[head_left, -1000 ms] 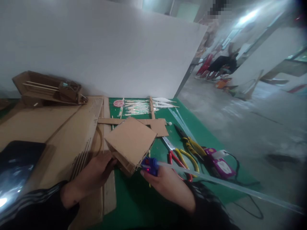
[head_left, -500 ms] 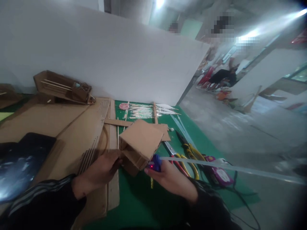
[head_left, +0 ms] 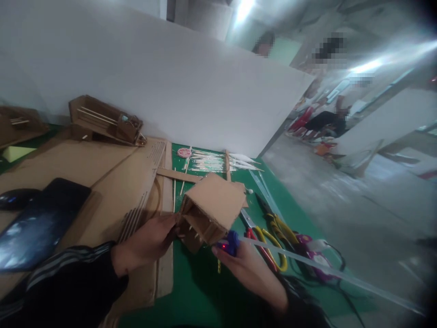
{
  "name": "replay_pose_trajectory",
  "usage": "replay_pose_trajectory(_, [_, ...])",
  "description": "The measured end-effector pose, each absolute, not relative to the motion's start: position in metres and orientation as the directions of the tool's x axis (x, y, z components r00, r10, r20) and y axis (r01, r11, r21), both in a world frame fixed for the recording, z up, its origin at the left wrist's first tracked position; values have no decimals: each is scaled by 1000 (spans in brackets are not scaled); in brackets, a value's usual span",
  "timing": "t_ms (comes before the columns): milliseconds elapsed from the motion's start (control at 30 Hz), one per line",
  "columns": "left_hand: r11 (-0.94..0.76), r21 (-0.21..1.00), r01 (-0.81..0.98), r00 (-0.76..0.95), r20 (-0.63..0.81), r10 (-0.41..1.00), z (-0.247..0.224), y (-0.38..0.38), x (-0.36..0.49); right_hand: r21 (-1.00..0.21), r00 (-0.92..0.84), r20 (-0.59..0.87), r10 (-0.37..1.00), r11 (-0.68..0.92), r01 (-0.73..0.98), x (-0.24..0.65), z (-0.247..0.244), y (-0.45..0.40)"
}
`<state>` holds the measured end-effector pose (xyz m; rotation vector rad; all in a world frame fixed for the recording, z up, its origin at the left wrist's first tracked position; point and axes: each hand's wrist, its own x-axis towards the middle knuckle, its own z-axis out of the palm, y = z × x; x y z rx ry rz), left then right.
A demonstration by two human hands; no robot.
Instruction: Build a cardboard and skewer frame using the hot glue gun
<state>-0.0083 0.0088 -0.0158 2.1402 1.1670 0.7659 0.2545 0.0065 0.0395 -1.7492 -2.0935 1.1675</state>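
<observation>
My left hand [head_left: 150, 241] is closed on the left edge of a small open-sided cardboard box [head_left: 215, 200], held tilted above the green table. Short wooden stick ends show inside the box's opening. In my right hand [head_left: 249, 264] is a blue hot glue gun [head_left: 230, 243] with a small red light. A long translucent glue stick [head_left: 300, 258] runs out of its back toward the right. The gun's front lies close under the box's lower right corner; its nozzle is hidden, so I cannot tell whether it touches.
Scissors [head_left: 262, 246], yellow-handled pliers [head_left: 273, 216] and a purple device with a cable [head_left: 317, 259] lie at the right. Cotton-tipped sticks [head_left: 211, 161] are at the back. On the left are cardboard sheets [head_left: 102, 168], a black tablet-like slab [head_left: 44, 223] and a cardboard model [head_left: 105, 120] before a white partition.
The view has shifted, so most things appear slightly farther right. Both hands keep hold of the box and glue gun; the box is turned slightly, showing more of its inside.
</observation>
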Motion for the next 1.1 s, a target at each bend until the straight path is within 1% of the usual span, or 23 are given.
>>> replay_pose_trajectory(100, [-445, 718, 535, 451, 203, 869, -15, 9, -8, -671, -293, -311, 904, 9, 741, 253, 38, 7])
replay_pose_trajectory(233, [-430, 718, 547, 444, 186, 876, -16, 9, -8, -651, -275, -281, 920, 28, 759, 254, 37, 8])
replay_pose_trajectory(433, [-422, 721, 550, 448, 172, 877, -18, 9, -9, -669, -303, -271, 914, 47, 742, 253, 38, 9])
replay_pose_trajectory(567, [-425, 718, 551, 449, 174, 876, -15, 8, -8, -663, -289, -269, 919, 41, 747, 251, 38, 11])
replay_pose_trajectory(667, [-432, 719, 545, 458, 176, 871, -14, 8, -8, -662, -315, -281, 907, 54, 748, 252, 41, 13])
replay_pose_trajectory(733, [-436, 716, 545, 461, 178, 869, -14, 9, -8, -652, -320, -299, 899, 52, 757, 253, 44, 15])
replay_pose_trajectory(833, [-435, 711, 553, 457, 178, 872, -17, 9, -9, -612, -279, -324, 904, 25, 791, 254, 49, 16])
replay_pose_trajectory(1100, [-439, 694, 570, 454, 179, 873, -19, 10, -9, -548, -234, -311, 921, 27, 836, 265, 46, 8])
